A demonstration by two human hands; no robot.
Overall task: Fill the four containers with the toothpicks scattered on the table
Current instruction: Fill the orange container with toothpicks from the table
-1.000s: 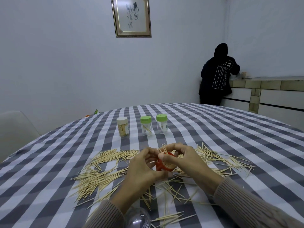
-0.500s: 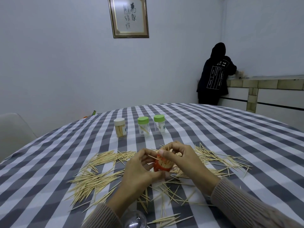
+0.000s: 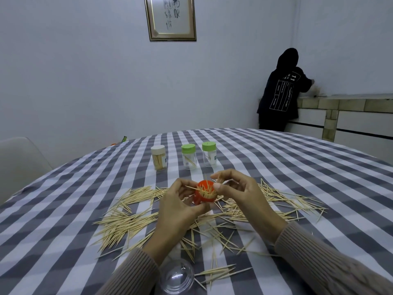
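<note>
Orange cup (image 3: 204, 193) found held above the table (image 3: 276, 167), tipped toward the camera, mouth bristling with toothpicks. Gripped from the near left by the left hand (image 3: 178, 206), fingers curled round its side. Right hand (image 3: 236, 189) set against the cup's right rim, thumb and forefinger pinched on picks at the mouth; number held not determinable.

Compared with a second earlier: cup turned from rim-on to mouth-on, picks now showing inside where only the orange edge was visible. Judged as a load going in, not yet seated; several picks noted lying crosswise over the rim, liable to spill if released.

Scattered toothpicks (image 3: 127, 222) recorded in heaps left, right and near of the hands, most of the work judged outstanding.

Three jars noted upright in a row beyond: white-lidded jar (image 3: 158, 157) largely full, left green-lidded jar (image 3: 188, 156) and right green-lidded jar (image 3: 209, 153) each nearly empty, lids on.

Clear dome (image 3: 176, 275) seen at the near edge, between the sleeves, presumed the cup's cover.

Further off: a person (image 3: 280, 90) in black at a counter, a framed picture (image 3: 170, 18) on the wall.
</note>
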